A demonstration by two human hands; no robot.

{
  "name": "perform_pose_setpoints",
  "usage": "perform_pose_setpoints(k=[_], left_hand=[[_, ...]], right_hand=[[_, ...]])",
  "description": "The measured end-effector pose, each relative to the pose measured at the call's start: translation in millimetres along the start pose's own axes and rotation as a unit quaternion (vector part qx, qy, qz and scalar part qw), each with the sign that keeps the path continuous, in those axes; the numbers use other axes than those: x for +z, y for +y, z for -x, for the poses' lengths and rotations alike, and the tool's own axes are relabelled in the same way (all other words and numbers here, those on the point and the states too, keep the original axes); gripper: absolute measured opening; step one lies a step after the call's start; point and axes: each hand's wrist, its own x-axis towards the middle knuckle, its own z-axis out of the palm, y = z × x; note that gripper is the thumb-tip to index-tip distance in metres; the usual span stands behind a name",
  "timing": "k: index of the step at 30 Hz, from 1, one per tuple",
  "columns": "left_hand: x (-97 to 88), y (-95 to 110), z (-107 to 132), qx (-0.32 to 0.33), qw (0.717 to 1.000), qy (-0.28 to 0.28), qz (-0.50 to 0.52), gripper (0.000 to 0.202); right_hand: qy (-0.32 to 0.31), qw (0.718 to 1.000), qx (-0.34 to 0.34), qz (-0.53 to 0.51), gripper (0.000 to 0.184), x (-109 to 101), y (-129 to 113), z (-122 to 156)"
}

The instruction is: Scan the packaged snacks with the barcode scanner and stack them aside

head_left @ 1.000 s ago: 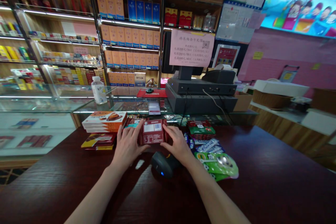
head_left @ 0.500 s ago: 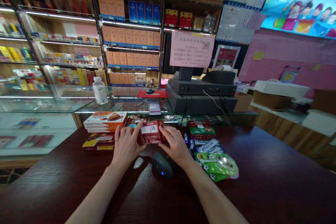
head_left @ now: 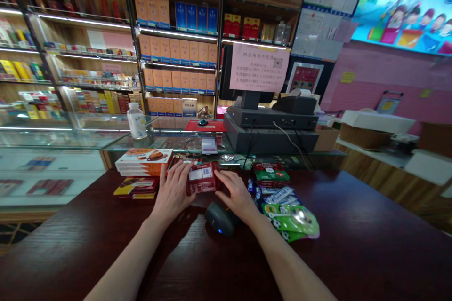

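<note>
Between my two hands is a dark red packet (head_left: 205, 185) with a white label and barcode facing up; whether several are stacked there I cannot tell. My left hand (head_left: 172, 190) closes on its left side, fingers over the far edge. At the right side, my right hand (head_left: 237, 197) grips it with thumb and fingertips. Just nearer me, a dark barcode scanner (head_left: 218, 216) with a lit blue light lies on the brown counter (head_left: 197, 263). Its right part is partly hidden by my right hand.
Left stand stacked orange-and-white boxes (head_left: 141, 168) over yellow-and-red packs (head_left: 132, 188). To the right lie green-and-red packs (head_left: 270, 176), blue-and-white wrapped bars (head_left: 280, 195) and green packets (head_left: 300, 225). Behind are a glass case, a bottle (head_left: 136, 122) and a cash register (head_left: 270, 134).
The fingers of my left hand have drawn closer together and shifted over the packet's left edge. The packet and my right hand stay almost in place.
</note>
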Motion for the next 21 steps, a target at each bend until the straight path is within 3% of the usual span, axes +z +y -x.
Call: perform_pose_setpoints(k=[5,10,17,21], left_hand=[[2.5,-9,5,-0.016,1.0,0.008,-0.012,0.074],[0.8,-16,8,-0.008,0.999,0.019,-0.025,0.075],[-1.9,-19,10,-0.005,0.999,0.023,-0.031,0.078],[-0.3,-21,12,-0.001,0.999,0.022,-0.033,0.079]], right_hand=[[-0.027,0.999,0.019,-0.006,0.049,-12,2,1],[-0.1,0.994,0.043,0.008,0.039,-35,5,5],[-0.211,0.976,0.047,0.004,0.057,-71,-3,24],[-0.263,0.964,0.043,0.018,0.075,-73,-6,36]])
